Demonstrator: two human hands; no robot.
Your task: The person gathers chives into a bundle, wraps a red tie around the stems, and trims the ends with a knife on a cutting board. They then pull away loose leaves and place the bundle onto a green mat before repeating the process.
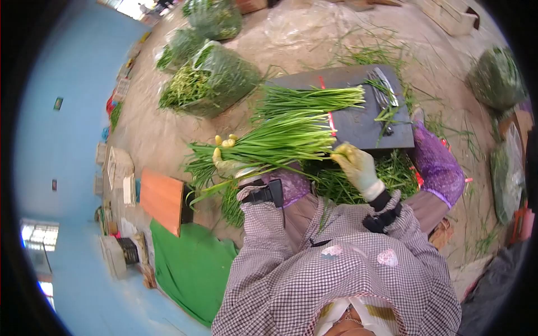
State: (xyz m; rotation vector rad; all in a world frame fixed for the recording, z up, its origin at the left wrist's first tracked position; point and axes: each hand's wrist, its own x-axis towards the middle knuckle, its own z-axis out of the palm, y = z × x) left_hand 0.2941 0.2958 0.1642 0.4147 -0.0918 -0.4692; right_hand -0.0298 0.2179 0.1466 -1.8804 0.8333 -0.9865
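Observation:
My left hand (226,159), in a yellow-and-white glove, is closed around the leafy end of a bunch of long green stems (280,140) that look like garlic chives. Near the pale cut ends, my gloved right hand (356,168) pinches a stem between thumb and fingers. The held bunch slants over the near left edge of a dark grey board (364,126). Behind it, a second bunch of chives (311,102) lies flat on the board. A red strip (332,122) shows beside the held bunch.
At the board's right lie shiny strips (386,84) with loose stems. More loose greens (347,182) fill the space by my lap. Filled plastic bags (216,81) stand behind at left; another bag (496,78) is at right. An orange-topped board (161,200) and green cloth (193,269) are at left.

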